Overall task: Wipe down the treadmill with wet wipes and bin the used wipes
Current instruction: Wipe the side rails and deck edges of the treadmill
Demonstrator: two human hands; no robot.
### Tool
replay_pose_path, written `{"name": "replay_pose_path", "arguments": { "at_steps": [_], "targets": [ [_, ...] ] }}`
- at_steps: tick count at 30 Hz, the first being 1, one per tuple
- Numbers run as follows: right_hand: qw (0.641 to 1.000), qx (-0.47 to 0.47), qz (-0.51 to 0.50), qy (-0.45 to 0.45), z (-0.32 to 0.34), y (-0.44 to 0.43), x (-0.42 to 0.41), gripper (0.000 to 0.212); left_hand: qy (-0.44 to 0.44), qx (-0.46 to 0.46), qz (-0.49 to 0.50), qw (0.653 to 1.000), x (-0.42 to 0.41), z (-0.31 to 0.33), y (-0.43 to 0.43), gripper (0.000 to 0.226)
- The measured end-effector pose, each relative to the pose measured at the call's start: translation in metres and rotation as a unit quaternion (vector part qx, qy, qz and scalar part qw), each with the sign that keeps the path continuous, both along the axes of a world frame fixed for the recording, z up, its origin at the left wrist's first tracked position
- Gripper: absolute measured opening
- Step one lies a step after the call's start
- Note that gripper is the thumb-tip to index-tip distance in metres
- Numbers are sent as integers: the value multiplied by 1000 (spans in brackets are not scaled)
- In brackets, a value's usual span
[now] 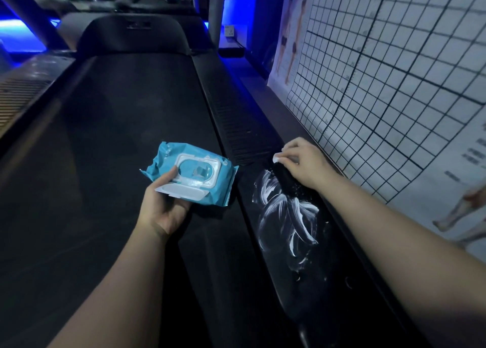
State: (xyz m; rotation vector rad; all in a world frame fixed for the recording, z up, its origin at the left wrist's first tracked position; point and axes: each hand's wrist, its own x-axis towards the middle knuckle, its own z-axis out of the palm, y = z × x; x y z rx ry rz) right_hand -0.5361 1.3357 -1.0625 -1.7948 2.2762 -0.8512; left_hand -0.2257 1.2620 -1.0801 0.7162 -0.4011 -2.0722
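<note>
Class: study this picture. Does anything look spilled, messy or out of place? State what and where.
White smears streak the black side rail beside the right hand, which presses a wipe there. The pack in the left hand has its lid hanging open.

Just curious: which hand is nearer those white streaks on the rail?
Right. The right hand holds a wipe on the rail at the far end of the white streaks; the left hand holds the wipes pack over the belt, farther off.

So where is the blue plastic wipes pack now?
Head view, centre: the left hand holds the wipes pack above the black treadmill belt, beside the smeared right rail.
</note>
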Motion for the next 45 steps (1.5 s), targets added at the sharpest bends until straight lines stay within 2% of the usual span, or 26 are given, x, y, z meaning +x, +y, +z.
{"name": "replay_pose_path", "arguments": {
  "at_steps": [2, 6, 11, 17, 22, 27, 29, 31, 32, 35, 38, 40, 45],
  "targets": [
    [1000, 3, -9, -10, 1, 1, 0, 14, 0, -2, -2, 1000, 0, 0, 0, 30],
    [997, 60, 35, 27, 14, 18, -3, 17, 6, -4, -3, 1000, 0, 0, 1, 29],
    [992, 70, 79, 63, 15, 55, 1, 15, 2, 3, 2, 1000, 1, 0, 2, 26],
    [986, 59, 146, 50, 19, 98, 15, 12, 8, 13, 51, 999, -2, -2, 8, 35],
    [979, 116, 164, 17, 31, 116, 28, 13, 61, 37, 102, 992, -8, -3, 28, 27],
    [961, 193, 196, -21, 44, 123, 33, 7, 103, 34, 110, 988, -9, -11, 50, 26],
    [972, 142, 161, -90, 47, 120, 28, 3, 108, 28, 115, 987, -9, -14, 50, 27],
    [981, 43, 79, -169, 48, 110, 15, 7, 115, 25, 113, 987, -10, -16, 47, 32],
    [983, 5, 44, -177, 49, 104, 9, 9, 115, 26, 112, 987, -10, -17, 46, 33],
    [998, -22, 21, -53, 48, 88, 5, 11, 106, 27, 112, 988, -11, -17, 46, 33],
    [994, 55, 81, 51, 35, 83, 16, 16, 100, 24, 109, 989, -12, -15, 49, 33],
    [988, 82, 112, 70, 23, 84, 18, 19, 95, 23, 106, 989, -14, -14, 49, 33],
    [984, 68, 154, 58, 17, 107, 13, 20, 100, 27, 97, 990, -15, -11, 52, 30]
  ]
}}
